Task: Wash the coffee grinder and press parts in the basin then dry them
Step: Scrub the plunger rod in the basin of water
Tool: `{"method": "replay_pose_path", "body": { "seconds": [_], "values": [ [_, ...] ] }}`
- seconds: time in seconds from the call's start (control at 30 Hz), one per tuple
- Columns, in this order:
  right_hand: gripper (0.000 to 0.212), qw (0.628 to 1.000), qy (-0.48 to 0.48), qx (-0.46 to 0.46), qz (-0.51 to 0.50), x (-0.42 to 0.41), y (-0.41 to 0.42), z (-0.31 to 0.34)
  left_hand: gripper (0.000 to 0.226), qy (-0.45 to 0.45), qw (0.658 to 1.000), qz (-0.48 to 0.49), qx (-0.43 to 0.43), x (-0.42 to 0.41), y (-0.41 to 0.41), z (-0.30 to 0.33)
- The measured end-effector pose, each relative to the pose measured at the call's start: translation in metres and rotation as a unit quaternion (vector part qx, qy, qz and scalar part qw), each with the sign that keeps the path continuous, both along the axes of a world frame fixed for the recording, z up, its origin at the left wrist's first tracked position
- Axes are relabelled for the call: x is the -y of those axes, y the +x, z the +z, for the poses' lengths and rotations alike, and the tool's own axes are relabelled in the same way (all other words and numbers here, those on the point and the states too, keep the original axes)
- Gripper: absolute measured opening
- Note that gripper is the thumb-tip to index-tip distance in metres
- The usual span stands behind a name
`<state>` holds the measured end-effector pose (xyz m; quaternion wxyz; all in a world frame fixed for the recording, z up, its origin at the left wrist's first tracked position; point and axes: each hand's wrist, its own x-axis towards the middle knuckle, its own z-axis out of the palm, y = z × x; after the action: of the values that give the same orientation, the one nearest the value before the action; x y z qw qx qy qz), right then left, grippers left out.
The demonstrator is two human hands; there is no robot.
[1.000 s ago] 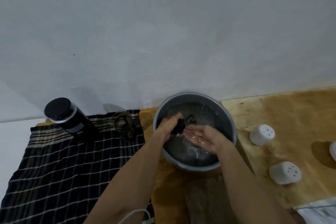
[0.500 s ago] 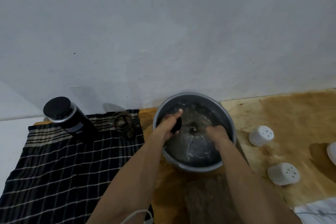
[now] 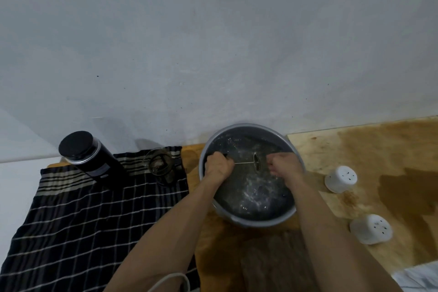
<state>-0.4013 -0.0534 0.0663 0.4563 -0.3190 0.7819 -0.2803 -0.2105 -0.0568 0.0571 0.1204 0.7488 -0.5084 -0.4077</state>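
A grey basin [image 3: 251,219] of water stands on the wooden table by the wall. My left hand [image 3: 218,166] grips the black lid end of the press plunger [image 3: 256,162] at the basin's left side; its thin rod runs right to the mesh filter disc, held above the water. My right hand [image 3: 282,164] hangs over the basin with curled fingers just right of the disc; whether it touches the disc I cannot tell. The black coffee grinder [image 3: 90,157] and the glass press beaker [image 3: 162,166] stand on a checked cloth [image 3: 78,223] to the left.
Two white perforated cups [image 3: 340,179] [image 3: 371,229] lie on the damp wooden board [image 3: 379,149] to the right. The wall rises right behind the basin. A white cable [image 3: 170,278] shows at the bottom edge, and something pale [image 3: 417,276] sits at the bottom right corner.
My left hand has pulled the plunger out sideways, so rod and filter disc now show above the water. My right hand has shifted right and curled.
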Motion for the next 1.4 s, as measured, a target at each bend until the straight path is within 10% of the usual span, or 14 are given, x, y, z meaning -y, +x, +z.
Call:
{"method": "replay_pose_path", "body": {
  "seconds": [0.13, 0.33, 0.77, 1.03, 1.4],
  "values": [
    [0.019, 0.996, 0.074, -0.043, 0.005, -0.015, 0.004, -0.006, 0.022, -0.025, 0.999, -0.006, 0.041, 0.002, 0.000, 0.007],
    [0.019, 0.959, 0.049, 0.262, -0.097, -0.015, 0.004, 0.000, 0.022, -0.045, 0.993, -0.034, 0.104, -0.003, 0.000, 0.011],
    [0.016, 0.992, -0.022, 0.043, 0.113, -0.018, 0.001, 0.003, 0.027, -0.017, 0.998, -0.038, 0.051, -0.004, -0.004, 0.013],
    [0.024, 0.930, -0.035, -0.333, 0.153, -0.018, 0.019, -0.004, 0.036, -0.082, 0.992, -0.097, 0.027, -0.003, -0.011, 0.028],
    [0.035, 0.936, -0.155, -0.297, 0.105, -0.022, 0.035, 0.023, 0.046, -0.107, 0.994, -0.026, -0.006, -0.001, -0.006, 0.042]
  ]
}}
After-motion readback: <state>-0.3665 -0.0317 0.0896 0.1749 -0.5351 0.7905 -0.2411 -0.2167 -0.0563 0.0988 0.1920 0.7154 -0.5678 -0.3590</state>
